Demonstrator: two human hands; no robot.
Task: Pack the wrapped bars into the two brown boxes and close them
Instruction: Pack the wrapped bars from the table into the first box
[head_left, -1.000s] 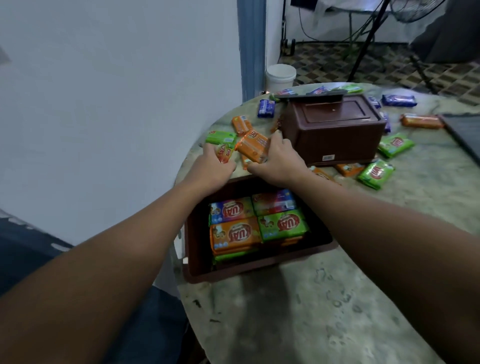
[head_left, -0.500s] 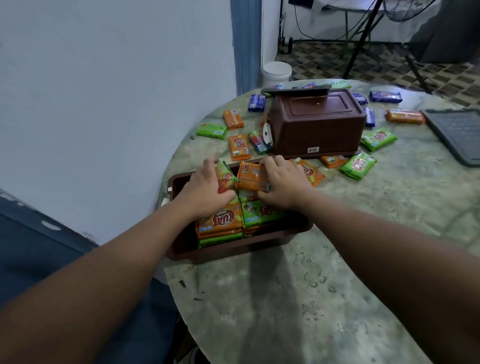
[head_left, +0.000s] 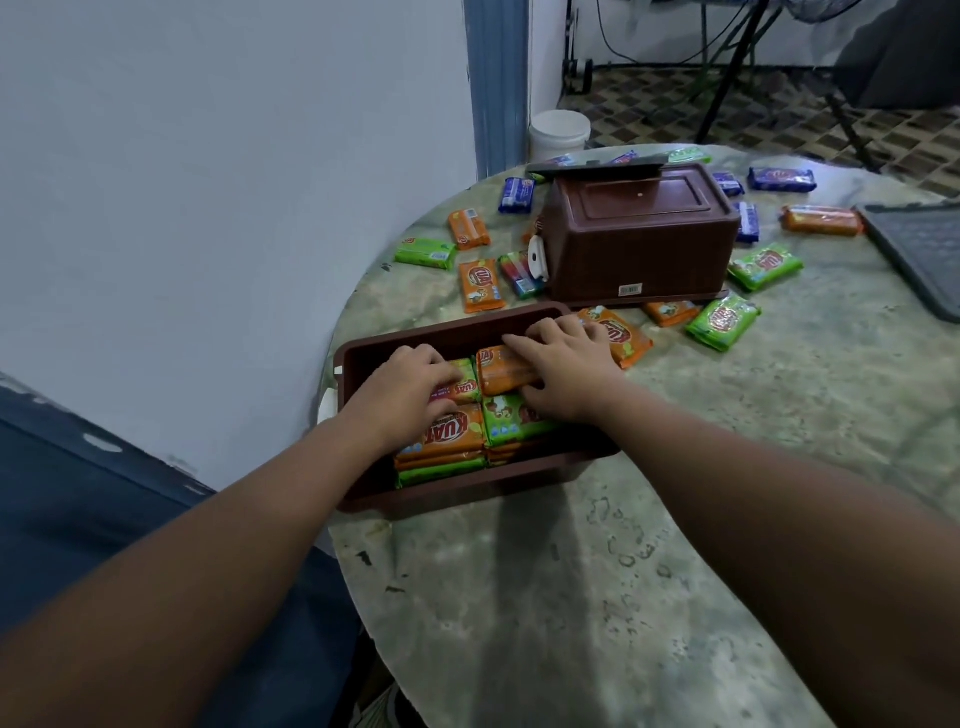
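Both hands are down in the open brown box (head_left: 363, 358) at the counter's (head_left: 675, 519) near edge: the right hand (head_left: 563, 371) has fingers curled round an orange bar (head_left: 501, 370), its long axis running left-right, and the left hand (head_left: 410, 395) presses a green-and-orange bar (head_left: 467, 387) flat with straight fingers; loose bars lie just beyond, nearest the right hand, around the upturned second box (head_left: 639, 234)

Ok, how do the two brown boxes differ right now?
The near brown box sits open side up, while the far brown box is flipped bottom up. The near brown box holds stacked wrapped bars, with both hands inside; the far brown box shows no contents and nothing touches it. Both are brown plastic, on the round table.
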